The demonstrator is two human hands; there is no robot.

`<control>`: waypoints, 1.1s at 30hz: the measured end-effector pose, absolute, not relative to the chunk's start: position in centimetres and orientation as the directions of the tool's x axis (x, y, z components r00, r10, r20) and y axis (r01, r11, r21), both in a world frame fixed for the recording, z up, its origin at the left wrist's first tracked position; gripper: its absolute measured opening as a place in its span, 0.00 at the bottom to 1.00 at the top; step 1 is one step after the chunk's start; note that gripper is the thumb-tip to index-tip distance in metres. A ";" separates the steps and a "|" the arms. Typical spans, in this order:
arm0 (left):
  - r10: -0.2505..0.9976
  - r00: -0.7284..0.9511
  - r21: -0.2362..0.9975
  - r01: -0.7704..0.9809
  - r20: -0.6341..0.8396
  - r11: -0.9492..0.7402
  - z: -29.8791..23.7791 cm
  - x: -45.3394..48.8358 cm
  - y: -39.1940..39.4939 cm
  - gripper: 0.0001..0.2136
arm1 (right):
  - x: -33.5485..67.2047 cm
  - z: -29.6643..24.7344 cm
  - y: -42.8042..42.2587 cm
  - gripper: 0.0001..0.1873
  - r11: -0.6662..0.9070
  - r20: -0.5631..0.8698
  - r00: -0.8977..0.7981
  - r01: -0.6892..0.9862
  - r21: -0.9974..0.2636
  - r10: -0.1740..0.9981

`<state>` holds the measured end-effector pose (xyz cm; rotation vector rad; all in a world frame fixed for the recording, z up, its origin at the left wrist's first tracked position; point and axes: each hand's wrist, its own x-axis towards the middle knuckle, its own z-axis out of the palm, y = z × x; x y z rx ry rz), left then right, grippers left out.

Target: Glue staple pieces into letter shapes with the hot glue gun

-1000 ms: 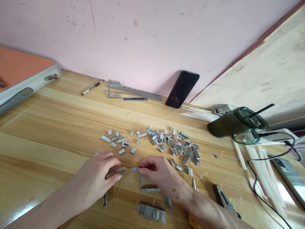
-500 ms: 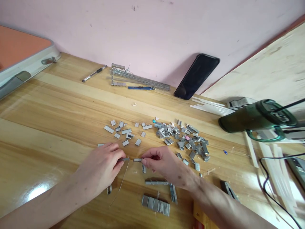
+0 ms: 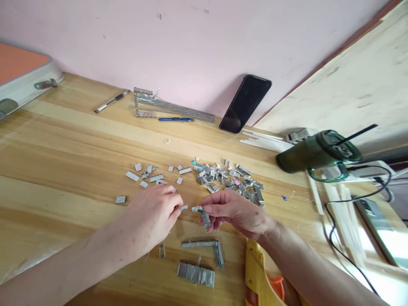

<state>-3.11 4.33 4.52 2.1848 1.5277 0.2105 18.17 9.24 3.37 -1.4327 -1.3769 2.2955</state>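
Note:
My left hand (image 3: 156, 210) is closed in a pinch on a small grey metal piece (image 3: 182, 207). Fingers and thumb of my right hand (image 3: 234, 210) grip a short L-shaped strip of grey metal pieces (image 3: 205, 219). A narrow gap separates the two held parts above the table. Below my hands lie a larger L-shaped metal strip (image 3: 199, 244), a row of joined metal pieces (image 3: 196, 274) and a small open metal frame (image 3: 162, 250). Beneath my left wrist a thin wire (image 3: 140, 270) shows in part.
Loose metal pieces (image 3: 212, 175) lie in a heap ahead. Farther back are a pen (image 3: 112, 101), a bundle of wires (image 3: 181, 105), a blue cutter (image 3: 176, 119) and a leaning phone (image 3: 245, 104). A green mug (image 3: 306, 153) and a black cable (image 3: 333, 231) are at right.
The view has shifted. My right hand has turned, bringing the L-shaped strip up into clearer sight. My left hand has moved right with its small piece, and the yellow object at lower right shows more.

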 end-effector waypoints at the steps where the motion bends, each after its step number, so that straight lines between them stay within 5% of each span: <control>1: 0.916 0.373 0.456 0.847 -0.145 -0.272 4.3 -2.7 4.4 0.08 | 18.4 3.4 9.3 0.23 -0.577 -0.666 -0.533 0.355 -0.736 0.521; 10: 0.900 0.402 0.451 0.843 -0.166 -0.293 2.5 -2.0 4.2 0.09 | 17.6 3.5 8.6 0.03 -0.339 -0.564 -0.421 0.498 -0.798 0.710; 19: 0.898 0.405 0.498 0.823 -0.174 -0.275 2.4 -2.5 4.3 0.10 | 16.3 4.2 7.3 0.09 0.057 -0.375 -0.400 0.743 -0.667 0.836; 29: 0.899 0.426 0.575 0.763 -0.103 -0.296 1.9 -2.9 4.0 0.14 | 16.1 3.7 6.9 0.12 0.170 -0.314 -0.446 0.760 -0.627 0.838; 33: 0.898 0.392 0.649 0.739 -0.199 -0.179 3.2 -3.6 4.6 0.17 | 16.4 3.9 6.8 0.11 0.185 -0.307 -0.443 0.773 -0.607 0.843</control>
